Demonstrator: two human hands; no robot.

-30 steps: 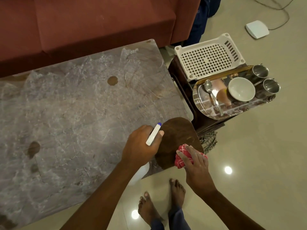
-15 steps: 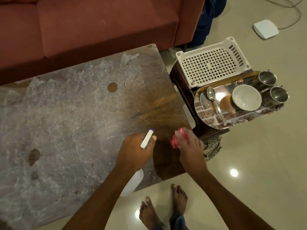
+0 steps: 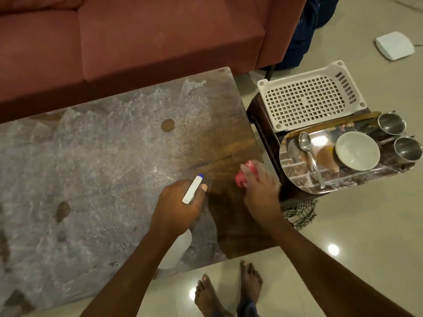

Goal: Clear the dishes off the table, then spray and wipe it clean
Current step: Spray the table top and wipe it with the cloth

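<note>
We see the left hand (image 3: 177, 208) with its grip wrapped around a white plastic spray bottle (image 3: 176, 250), whose white nozzle with a blue tip (image 3: 193, 189) sticks out above the knuckles and points toward the far right part of the long wooden counter (image 3: 96, 179). The bottle's body shows below the wrist, over the counter's near edge. Our right hand (image 3: 261, 193) presses flat on a crumpled pink-red cloth (image 3: 243, 176), fingers spread over it, the grip closed down on the cloth against the counter near its right end. Most of the counter carries a grey-white film of spray, while the strip around the cloth shows dark, bare wood. To the right, on a small dark side stool (image 3: 263, 124), sit a white perforated plastic basket (image 3: 311, 97) and a shiny steel tray (image 3: 297, 170) holding a steel spoon (image 3: 309, 154), a white round bowl (image 3: 357, 150) and two steel cups (image 3: 391, 124). A red-brown sofa (image 3: 137, 35) runs along the counter's far side, and bare feet (image 3: 226, 291) stand on the pale tiled floor (image 3: 366, 225).
</note>
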